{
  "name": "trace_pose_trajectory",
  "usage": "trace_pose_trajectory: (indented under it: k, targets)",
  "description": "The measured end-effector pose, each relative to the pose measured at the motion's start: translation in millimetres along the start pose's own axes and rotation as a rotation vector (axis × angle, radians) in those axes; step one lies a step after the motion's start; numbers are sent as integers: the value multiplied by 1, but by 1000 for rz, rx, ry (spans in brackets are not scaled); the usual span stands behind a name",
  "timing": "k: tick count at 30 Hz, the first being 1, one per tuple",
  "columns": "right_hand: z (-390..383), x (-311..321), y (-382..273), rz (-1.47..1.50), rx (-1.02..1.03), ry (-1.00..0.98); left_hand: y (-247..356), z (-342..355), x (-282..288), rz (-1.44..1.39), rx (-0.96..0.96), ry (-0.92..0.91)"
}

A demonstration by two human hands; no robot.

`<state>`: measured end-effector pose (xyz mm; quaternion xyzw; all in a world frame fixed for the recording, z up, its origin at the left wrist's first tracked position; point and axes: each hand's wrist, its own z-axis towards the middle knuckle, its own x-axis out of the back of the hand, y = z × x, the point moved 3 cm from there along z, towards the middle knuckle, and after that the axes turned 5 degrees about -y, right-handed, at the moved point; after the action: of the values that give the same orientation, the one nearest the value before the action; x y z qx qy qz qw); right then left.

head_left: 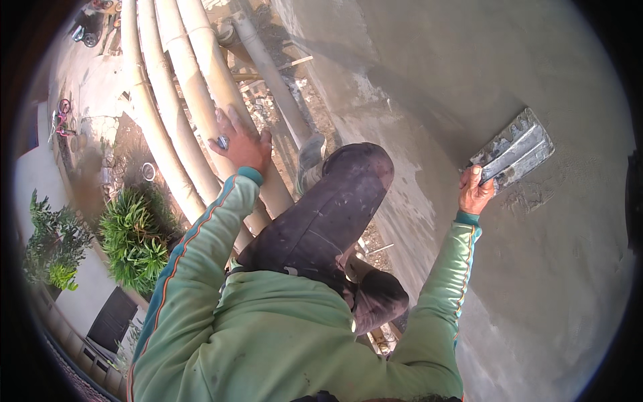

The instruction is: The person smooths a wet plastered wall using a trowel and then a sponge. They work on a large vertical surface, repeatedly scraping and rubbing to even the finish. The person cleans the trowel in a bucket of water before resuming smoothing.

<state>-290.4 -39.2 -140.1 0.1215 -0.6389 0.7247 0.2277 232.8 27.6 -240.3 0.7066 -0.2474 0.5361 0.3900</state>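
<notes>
My left hand (pixel 241 141) rests on a bundle of pale bamboo poles (pixel 182 60), fingers spread along them, with a small shiny item by one finger that I cannot make out clearly. My right hand (pixel 476 187) is closed on the handle of a metal plastering trowel (pixel 516 144), smeared with grey mortar, against the wet grey plastered wall (pixel 562 254). Under the trowel's lower edge shows a rough patch of mortar. My bent leg in dark trousers (pixel 321 214) lies between the poles and the wall.
Beside the scaffold is a grey vertical pipe or pole (pixel 271 77). Far below are rubble (pixel 262 104), a paved yard (pixel 94 74), a parked motorbike (pixel 88 37), a pink bicycle (pixel 64 117), green bushes (pixel 137 241) and a dark gate (pixel 110 316).
</notes>
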Motion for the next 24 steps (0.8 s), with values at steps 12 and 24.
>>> trace_pose_trajectory:
  k: [12,24]
  targets:
    - [-22,-53,99,-1075,-540,-653,-3,3,-2,34,6,10]
    - [-143,89,70,-1523,-442,-671,1,4,7,109,69,-76]
